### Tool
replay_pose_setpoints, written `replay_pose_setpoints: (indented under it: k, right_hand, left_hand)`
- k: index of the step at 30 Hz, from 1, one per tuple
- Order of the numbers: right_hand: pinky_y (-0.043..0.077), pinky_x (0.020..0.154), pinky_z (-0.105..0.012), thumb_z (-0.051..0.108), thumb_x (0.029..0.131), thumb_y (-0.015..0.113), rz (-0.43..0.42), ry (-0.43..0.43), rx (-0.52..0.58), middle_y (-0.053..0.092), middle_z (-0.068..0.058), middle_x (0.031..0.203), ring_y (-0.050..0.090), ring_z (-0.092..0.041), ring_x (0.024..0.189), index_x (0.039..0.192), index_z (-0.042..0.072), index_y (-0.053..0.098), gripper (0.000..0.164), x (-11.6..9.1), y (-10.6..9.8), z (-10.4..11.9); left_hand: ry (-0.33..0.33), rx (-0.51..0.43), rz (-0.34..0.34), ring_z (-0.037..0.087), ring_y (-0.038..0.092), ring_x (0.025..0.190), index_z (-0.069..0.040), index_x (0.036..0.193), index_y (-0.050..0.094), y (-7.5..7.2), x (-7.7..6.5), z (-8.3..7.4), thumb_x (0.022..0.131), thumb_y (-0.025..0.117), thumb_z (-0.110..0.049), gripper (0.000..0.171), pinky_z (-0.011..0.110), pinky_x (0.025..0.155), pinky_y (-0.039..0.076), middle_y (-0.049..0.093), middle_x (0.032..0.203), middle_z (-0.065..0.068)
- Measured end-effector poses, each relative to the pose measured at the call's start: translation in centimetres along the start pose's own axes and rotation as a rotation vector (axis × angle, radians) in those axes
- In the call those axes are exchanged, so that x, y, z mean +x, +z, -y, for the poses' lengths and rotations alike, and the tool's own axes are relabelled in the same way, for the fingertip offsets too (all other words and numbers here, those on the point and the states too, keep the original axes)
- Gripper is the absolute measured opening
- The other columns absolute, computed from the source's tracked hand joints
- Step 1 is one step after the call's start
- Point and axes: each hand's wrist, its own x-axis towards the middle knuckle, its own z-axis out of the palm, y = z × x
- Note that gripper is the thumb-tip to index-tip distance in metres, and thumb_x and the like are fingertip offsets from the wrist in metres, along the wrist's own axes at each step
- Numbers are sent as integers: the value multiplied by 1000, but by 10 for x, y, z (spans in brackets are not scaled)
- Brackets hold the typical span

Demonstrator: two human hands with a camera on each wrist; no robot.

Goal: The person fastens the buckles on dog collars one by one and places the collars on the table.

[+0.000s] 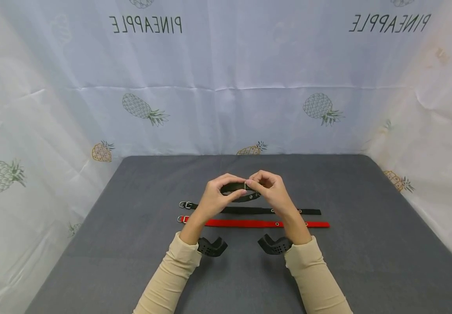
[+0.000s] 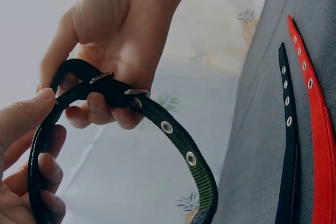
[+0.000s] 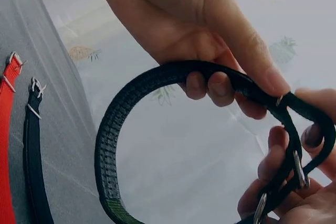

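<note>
Both hands hold a dark collar in the air, bent round into a loop, with a greenish lining and metal eyelets. My left hand pinches the strap between thumb and fingers, left of the metal fittings. On the other side, my right hand grips the part with the metal buckle. Close to the buckle the strap makes a second, smaller loop. The fingertips of both hands almost meet, partly hiding how the strap runs through the metal. Below, a black collar lies stretched out on the table.
Nearer me, a red collar lies parallel to the black one, buckles at the left, eyelets at the right. Everything rests on a dark grey tabletop. Pineapple-printed white curtains hang behind and at the sides. Black wrist mounts project inward.
</note>
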Motion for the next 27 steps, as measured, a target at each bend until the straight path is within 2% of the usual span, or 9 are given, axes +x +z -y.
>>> replay_pose_setpoints:
  k: [4, 7, 11, 14, 17, 20, 23, 27]
  right_hand:
    - [49, 82, -23, 19, 97, 58, 14, 48, -10, 60, 14, 91, 58, -6, 85, 81, 20, 55, 16, -1, -5, -1]
    - [48, 82, -23, 26, 102, 49, 68, 88, 12, 60, 13, 93, 58, -8, 84, 91, 19, 54, 13, -1, -12, -3]
    - [49, 85, -23, 33, 105, 38, 195, 117, 56, 62, 9, 92, 61, -10, 86, 101, 15, 57, 26, -1, -22, -5]
    - [49, 84, -25, 33, 106, 34, 281, 127, 90, 65, 7, 88, 61, -10, 84, 104, 8, 60, 35, -1, -27, -4]
    - [49, 80, -26, 32, 105, 34, 329, 136, 115, 65, 7, 85, 60, -10, 80, 105, 3, 60, 39, -1, -29, -2]
    - [48, 75, -26, 30, 105, 35, 336, 134, 111, 63, 7, 83, 56, -10, 76, 101, 5, 60, 36, -1, -28, 0]
    - [47, 73, -26, 28, 105, 37, 306, 141, 92, 61, 7, 80, 53, -10, 74, 92, 13, 62, 32, -1, -27, 1]
    - [45, 71, -27, 26, 104, 40, 263, 157, 56, 58, 7, 77, 50, -11, 72, 85, 17, 61, 30, 0, -25, -1]
  left_hand:
    - [-35, -46, -10, 15, 66, 95, -4, 111, 70, 0, -1, -1, 86, 72, -10, 26, 24, 83, 56, 69, 109, 15]
    - [-67, -81, -12, 7, 65, 91, -4, 112, 69, -1, -1, -2, 87, 70, -10, 26, 21, 78, 56, 69, 110, 16]
    - [-94, -134, -8, 0, 62, 88, -3, 114, 67, -2, 0, -2, 89, 68, -9, 26, 21, 77, 55, 67, 113, 17]
    - [-99, -161, -8, -1, 62, 90, -2, 114, 66, -3, 1, -3, 90, 67, -9, 25, 22, 82, 55, 66, 113, 19]
    - [-101, -171, -4, 0, 62, 92, -1, 114, 66, -4, 1, -3, 90, 67, -10, 25, 21, 86, 55, 65, 113, 20]
    - [-104, -171, 1, 0, 62, 90, -1, 114, 65, -5, 1, -3, 90, 67, -10, 26, 20, 84, 55, 65, 112, 20]
    - [-109, -169, 7, 1, 61, 88, 0, 114, 65, -5, 1, -3, 89, 68, -10, 26, 20, 82, 55, 65, 111, 21]
    - [-109, -171, 19, 1, 60, 85, 0, 114, 65, -4, 2, -4, 89, 68, -8, 26, 20, 79, 54, 65, 109, 21]
